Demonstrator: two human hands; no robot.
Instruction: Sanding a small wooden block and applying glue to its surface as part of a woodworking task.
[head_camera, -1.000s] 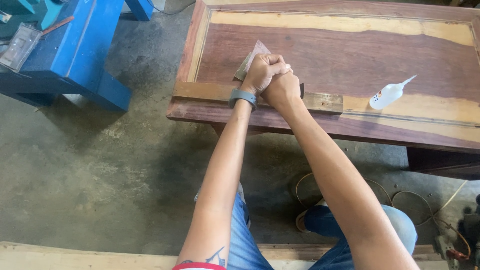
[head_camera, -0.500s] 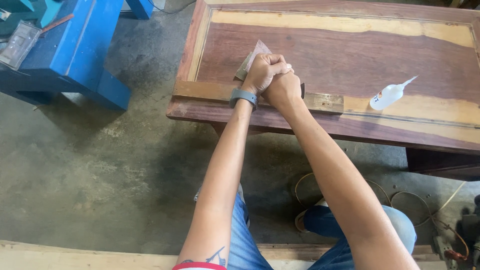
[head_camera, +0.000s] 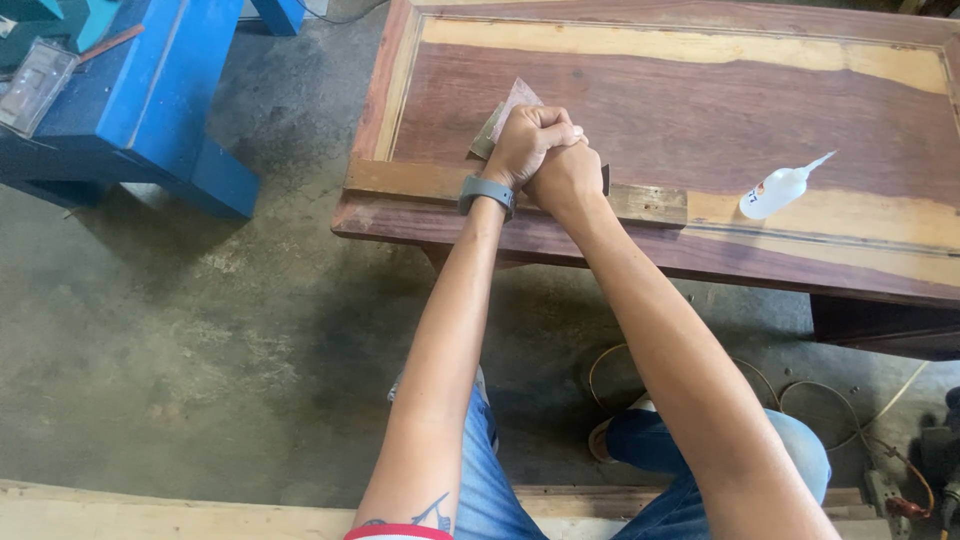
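My left hand (head_camera: 528, 138), with a grey band on its wrist, and my right hand (head_camera: 566, 183) are clasped together in fists. They press down on a folded brownish sandpaper sheet (head_camera: 507, 112). Its corner sticks out past my left knuckles, and the rest is hidden under my hands. They rest where a pale wooden strip (head_camera: 648, 205) lies along the near edge of a large reddish-brown wood panel (head_camera: 700, 110). A small white squeeze bottle (head_camera: 775, 190) with a pointed nozzle lies on the panel to the right, apart from my hands.
A blue metal bench (head_camera: 150, 110) with a clear plastic box stands at the left on the concrete floor (head_camera: 200, 330). Cords (head_camera: 840, 395) and a tool lie on the floor at the lower right. A pale plank (head_camera: 150, 515) crosses the bottom edge.
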